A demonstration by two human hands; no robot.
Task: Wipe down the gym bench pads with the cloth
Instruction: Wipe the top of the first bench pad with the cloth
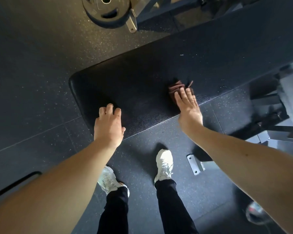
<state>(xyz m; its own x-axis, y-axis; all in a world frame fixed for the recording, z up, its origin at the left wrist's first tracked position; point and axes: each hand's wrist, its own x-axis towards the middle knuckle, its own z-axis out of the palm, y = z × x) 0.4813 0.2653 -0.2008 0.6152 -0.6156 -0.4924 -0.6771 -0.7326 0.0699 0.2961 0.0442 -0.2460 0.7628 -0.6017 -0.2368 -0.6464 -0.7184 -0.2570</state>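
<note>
- Speckled rubber gym floor (41, 81); a weight plate (107, 10) lies beyond the bench's far edge.
- Bench pad (142, 78): long axis runs from its rounded left end toward the upper right.
- Cloth (174, 88): bunched on the bench near its near edge.
- Hands apart: right hand (188, 107) presses the cloth with straight fingers; left hand (108, 125) rests on the bench toward the rounded end, holding nothing.
- Judgement: the next stroke falls to the right hand, along the axis.
- No containers visible.
</note>
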